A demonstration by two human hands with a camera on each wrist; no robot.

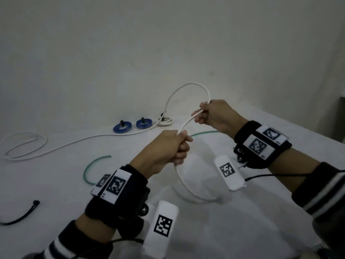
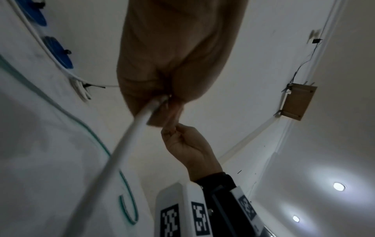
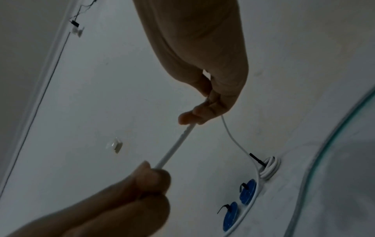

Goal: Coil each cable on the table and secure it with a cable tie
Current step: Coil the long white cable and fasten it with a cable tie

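Note:
A long white cable [image 1: 74, 142] trails across the white table [image 1: 233, 230] and rises in an arch [image 1: 188, 86] to my hands. My left hand [image 1: 175, 146] grips it above the table middle, and a loop [image 1: 186, 186] hangs below the fist. My right hand [image 1: 207, 116] pinches the same cable a little farther away; a short straight stretch [image 3: 174, 147] runs between the two hands. In the left wrist view the cable [image 2: 125, 141] leaves my left fist [image 2: 162, 99] downward. A loose black cable tie [image 1: 20, 214] lies at the front left.
Two blue coils [image 1: 122, 127] [image 1: 144, 123] and one white coil [image 1: 164, 121], each with a black tie, sit at the back by the wall. A green cable [image 1: 89, 169] curves across the table under my hands. The table's right edge [image 1: 317, 131] is near.

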